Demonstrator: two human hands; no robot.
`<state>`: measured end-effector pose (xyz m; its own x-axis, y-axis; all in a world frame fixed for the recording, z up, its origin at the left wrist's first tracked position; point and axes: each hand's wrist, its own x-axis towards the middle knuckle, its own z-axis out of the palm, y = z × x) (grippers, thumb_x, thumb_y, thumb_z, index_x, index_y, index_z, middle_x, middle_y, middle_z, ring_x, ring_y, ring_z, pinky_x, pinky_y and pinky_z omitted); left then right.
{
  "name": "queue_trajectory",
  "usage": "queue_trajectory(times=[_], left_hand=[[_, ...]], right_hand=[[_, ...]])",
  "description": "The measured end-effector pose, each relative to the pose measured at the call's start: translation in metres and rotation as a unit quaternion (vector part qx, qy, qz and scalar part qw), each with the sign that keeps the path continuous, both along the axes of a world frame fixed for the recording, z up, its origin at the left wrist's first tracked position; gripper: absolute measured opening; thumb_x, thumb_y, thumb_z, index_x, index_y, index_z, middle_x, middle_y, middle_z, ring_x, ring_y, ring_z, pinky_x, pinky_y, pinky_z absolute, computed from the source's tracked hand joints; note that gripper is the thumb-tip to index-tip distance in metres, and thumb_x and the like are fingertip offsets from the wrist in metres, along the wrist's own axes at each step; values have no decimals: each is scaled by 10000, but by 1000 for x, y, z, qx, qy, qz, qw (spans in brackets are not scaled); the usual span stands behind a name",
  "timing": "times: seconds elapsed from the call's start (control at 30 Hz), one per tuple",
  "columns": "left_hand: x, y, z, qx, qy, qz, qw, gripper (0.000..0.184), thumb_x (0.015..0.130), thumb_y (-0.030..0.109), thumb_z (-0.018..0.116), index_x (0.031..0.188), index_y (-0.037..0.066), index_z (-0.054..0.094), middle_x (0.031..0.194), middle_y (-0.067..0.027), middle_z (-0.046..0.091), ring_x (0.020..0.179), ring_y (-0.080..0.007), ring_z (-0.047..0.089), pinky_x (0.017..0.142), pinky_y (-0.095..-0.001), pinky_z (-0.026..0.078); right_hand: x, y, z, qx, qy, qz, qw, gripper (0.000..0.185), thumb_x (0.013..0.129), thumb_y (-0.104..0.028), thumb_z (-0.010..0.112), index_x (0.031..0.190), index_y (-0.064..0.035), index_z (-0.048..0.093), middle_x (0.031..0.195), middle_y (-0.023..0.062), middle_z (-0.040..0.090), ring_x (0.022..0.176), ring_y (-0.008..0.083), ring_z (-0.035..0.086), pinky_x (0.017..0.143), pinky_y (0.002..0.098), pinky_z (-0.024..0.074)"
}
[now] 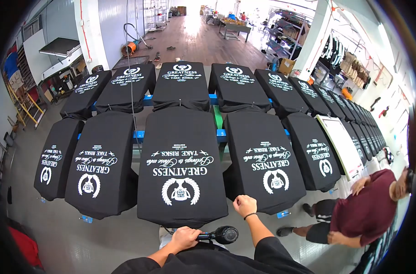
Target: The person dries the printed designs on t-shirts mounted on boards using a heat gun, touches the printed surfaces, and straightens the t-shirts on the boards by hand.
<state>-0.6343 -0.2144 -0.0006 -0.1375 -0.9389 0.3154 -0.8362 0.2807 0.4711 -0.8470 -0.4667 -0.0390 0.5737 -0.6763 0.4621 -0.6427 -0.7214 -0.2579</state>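
Observation:
My left hand (185, 238) is wrapped around the handle of a black hair dryer (226, 234), held low before my body. A cord shows beside that hand. My right hand (245, 206), with a dark band at the wrist, is closed at the near left edge of a black printed T-shirt (269, 150). Whether its fingers grip the cloth cannot be made out. Straight ahead, another black T-shirt (180, 137) lies stretched over a board, its white "GREATNESS" lettering and wreath crest facing away from me.
Two rows of boards carry more black shirts (96, 160) on a blue rail (138, 135). A thin cable (132, 82) hangs down left of centre. At right, a person in a maroon shirt (365, 208) stands near a white-framed screen (338, 144). A yellow ladder (29, 107) stands far left.

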Motion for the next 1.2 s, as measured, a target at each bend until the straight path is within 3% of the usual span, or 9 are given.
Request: queue_trajectory(times=[0.5, 0.8, 0.97, 1.2], left_hand=[[2, 1, -4, 27, 14, -6, 1000, 283, 663, 157, 704, 940, 119, 654, 726, -26, 665, 680, -232, 666, 665, -348, 521], [5, 2, 19, 20, 122, 0, 992, 306, 652, 213, 766, 928, 134, 660, 716, -36, 667, 679, -257, 662, 632, -379, 526], [16, -14, 36, 124, 104, 23, 987, 333, 642, 248, 782, 946, 156, 680, 694, -63, 631, 695, -274, 658, 636, -395, 527], [5, -24, 26, 76, 95, 61, 991, 317, 634, 231, 797, 914, 131, 686, 717, -60, 632, 658, -267, 639, 603, -393, 523]], right_hand=[[-1, 1, -1, -5, 1, 3, 1000, 187, 713, -132, 712, 609, -135, 556, 566, -1, 548, 558, 214, 593, 506, 359, 470], [-1, -2, -3, -8, 10, 7, 1000, 192, 707, -128, 711, 602, -136, 551, 560, -4, 544, 545, 208, 587, 493, 353, 464], [-1, -2, -3, -8, 8, 7, 1000, 194, 706, -131, 711, 598, -137, 550, 559, -4, 544, 544, 207, 586, 494, 350, 466], [-1, -2, 0, -2, 12, 11, 1000, 195, 709, -133, 704, 595, -133, 545, 560, 0, 547, 549, 213, 591, 495, 355, 468]])
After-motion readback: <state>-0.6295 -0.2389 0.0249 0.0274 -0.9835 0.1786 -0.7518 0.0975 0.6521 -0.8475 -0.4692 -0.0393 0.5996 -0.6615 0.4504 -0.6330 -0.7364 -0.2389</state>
